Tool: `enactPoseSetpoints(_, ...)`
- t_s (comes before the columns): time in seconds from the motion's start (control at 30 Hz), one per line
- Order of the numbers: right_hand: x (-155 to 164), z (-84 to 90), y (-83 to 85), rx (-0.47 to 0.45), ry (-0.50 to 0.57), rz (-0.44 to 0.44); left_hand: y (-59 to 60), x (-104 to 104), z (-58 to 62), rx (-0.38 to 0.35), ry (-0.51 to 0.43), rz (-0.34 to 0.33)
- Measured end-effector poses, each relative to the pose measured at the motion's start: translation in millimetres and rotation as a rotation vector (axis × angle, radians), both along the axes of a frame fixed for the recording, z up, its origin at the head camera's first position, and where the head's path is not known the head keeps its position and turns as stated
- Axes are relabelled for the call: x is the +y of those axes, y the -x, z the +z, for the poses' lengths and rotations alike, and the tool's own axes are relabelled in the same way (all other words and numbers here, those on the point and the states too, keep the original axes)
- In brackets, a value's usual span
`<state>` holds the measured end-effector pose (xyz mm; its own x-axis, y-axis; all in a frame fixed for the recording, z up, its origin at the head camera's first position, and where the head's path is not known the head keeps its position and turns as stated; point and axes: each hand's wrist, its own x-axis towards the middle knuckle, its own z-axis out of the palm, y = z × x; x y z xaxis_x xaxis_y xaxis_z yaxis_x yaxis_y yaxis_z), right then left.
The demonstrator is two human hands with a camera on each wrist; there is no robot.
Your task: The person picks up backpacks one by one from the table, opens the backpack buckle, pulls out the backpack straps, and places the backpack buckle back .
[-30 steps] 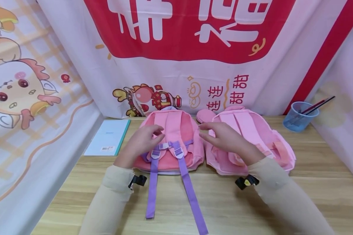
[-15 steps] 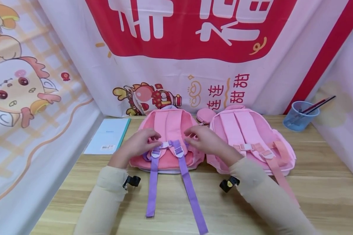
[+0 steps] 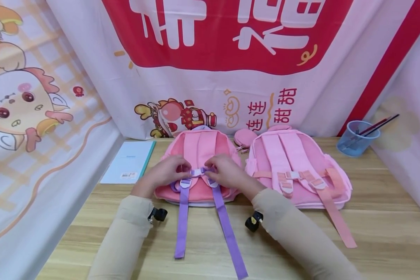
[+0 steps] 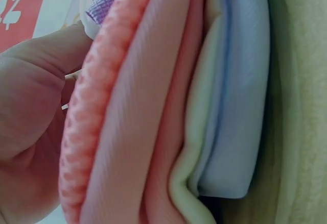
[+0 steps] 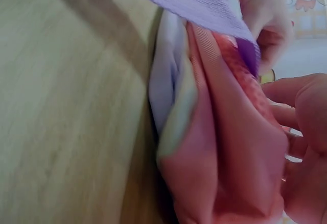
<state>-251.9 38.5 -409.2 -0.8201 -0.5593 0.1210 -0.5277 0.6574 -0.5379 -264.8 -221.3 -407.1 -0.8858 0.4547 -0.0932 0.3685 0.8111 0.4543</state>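
The white chest buckle [image 3: 196, 172] is pinched between the fingertips of the left hand [image 3: 164, 173] and right hand [image 3: 227, 172], atop the left pink backpack [image 3: 199, 155]. The buckle appears joined; the purple straps [image 3: 227, 229] trailing below the fingers remain unadjusted.

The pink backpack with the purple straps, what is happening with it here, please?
A person has both hands on the pink backpack with purple straps, which lies back-up on the wooden table. The left hand and the right hand pinch the small white chest buckle from either side. A second pink backpack lies untouched beside it on the right, with a notebook on the left and a blue pen cup at the far right.
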Motion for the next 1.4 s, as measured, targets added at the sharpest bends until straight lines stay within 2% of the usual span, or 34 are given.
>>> enactPoseSetpoints(0.27,-15,-6.6,4.3,0.034,-0.056,-0.001,4.4,9,2.4,-0.039,0.037,-0.021)
enactPoseSetpoints(0.33,-16,-7.0,5.0,0.044,-0.066,-0.003,5.8,10,3.6,-0.039,0.045,-0.049)
enactPoseSetpoints(0.57,-20,-6.6,5.9,0.026,-0.052,-0.005,7.2,10,5.7,-0.041,0.044,-0.082)
enactPoseSetpoints(0.93,-22,-7.6,7.1,0.014,-0.041,-0.021,6.5,9,12.8,-0.002,0.055,-0.099)
enactPoseSetpoints(1.2,-22,-7.4,7.4,0.04,-0.011,-0.019,3.8,7,14.5,0.063,0.055,-0.114)
enactPoseSetpoints(1.4,-22,-6.9,7.5,0.069,0.005,-0.007,1.1,8,20.5,0.091,0.078,-0.119)
